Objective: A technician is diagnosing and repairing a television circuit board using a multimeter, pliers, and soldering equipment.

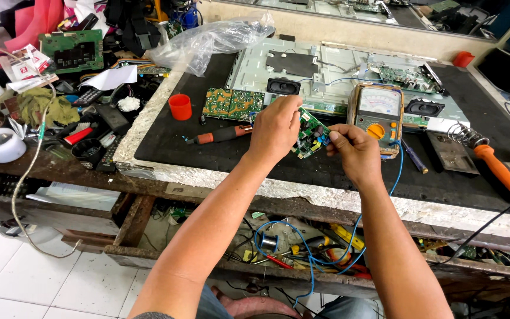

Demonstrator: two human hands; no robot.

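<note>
The left hand and right hand both pinch a small green board, held up between them above the black tabletop. A yellow meter sits just behind the right hand.

The hands hide most of the small green circuit board.

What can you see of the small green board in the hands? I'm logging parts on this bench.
The board is a small green circuit board with dark and blue parts on its face. It is held tilted above the black mat, in front of the meter. The left hand grips its left side and covers part of it; the right hand pinches at its right edge.
</note>
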